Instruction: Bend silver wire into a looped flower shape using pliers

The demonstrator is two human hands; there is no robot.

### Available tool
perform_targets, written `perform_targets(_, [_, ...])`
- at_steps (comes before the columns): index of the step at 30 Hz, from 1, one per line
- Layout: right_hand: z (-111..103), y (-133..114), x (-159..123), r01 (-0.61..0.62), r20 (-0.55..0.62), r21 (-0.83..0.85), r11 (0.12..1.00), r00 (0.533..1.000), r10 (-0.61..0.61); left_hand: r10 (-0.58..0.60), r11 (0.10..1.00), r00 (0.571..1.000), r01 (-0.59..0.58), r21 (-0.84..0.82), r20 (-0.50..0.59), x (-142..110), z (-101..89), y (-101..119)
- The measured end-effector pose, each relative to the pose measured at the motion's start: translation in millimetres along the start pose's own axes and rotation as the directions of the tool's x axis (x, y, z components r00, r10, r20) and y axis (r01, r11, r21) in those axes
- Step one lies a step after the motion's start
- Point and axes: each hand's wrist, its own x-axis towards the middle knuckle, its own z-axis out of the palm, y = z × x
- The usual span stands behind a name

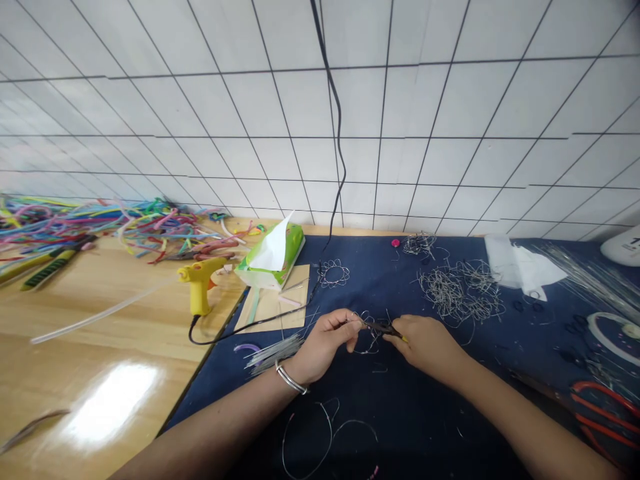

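My left hand [333,340] pinches a thin bent wire piece [370,341] made of small loops, above the dark blue cloth. My right hand [425,343] is closed around a pair of pliers [383,327] with a yellow handle end showing. The pliers' jaws point left and reach the wire beside my left fingertips; whether they grip it I cannot tell. A bundle of straight wires [275,352] lies beside my left wrist. Farther back on the cloth is a flower-shaped wire ring [334,273]. Nearer me lie loose wire loops [307,440].
A yellow glue gun [201,283] with a black cord stands left, near a green tissue pack [273,257] on cardboard. Colourful pipe cleaners [145,227] are heaped at the back left. Tangled wire [460,291] lies right, with red-handled scissors [603,413] at the right edge.
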Motion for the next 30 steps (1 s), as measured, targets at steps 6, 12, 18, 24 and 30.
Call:
perform_targets(6, [-4.8, -2.1, 0.0, -0.012, 0.027, -0.001, 1.000, 1.000, 0.012, 0.004, 1.000, 1.000, -0.004, 0.003, -0.009, 0.1, -0.2, 0.2])
perform_targets(12, [-5.0, -3.2, -2.4, 0.009, -0.042, -0.028, 1.000, 0.999, -0.010, -0.002, 1.000, 1.000, 0.002, 0.018, -0.016, 2.0, 0.1, 0.1])
perform_targets(18, [1.5, -2.2, -3.1, 0.012, -0.131, -0.137, 0.990, 0.991, -0.030, -0.012, 1.000, 1.000, 0.012, 0.009, -0.028, 1.8, -0.5, -2.0])
perform_targets(24, [-0.9, 0.1, -3.0, 0.011, -0.113, -0.117, 0.993, 0.993, -0.024, -0.012, 1.000, 1.000, 0.012, -0.022, 0.004, 2.4, -1.1, -2.7])
perform_targets(30, [-7.2, 1.7, -2.9, 0.008, -0.063, -0.094, 0.996, 0.998, -0.014, -0.017, 0.999, 0.998, 0.020, -0.046, 0.065, 3.6, -2.7, -1.1])
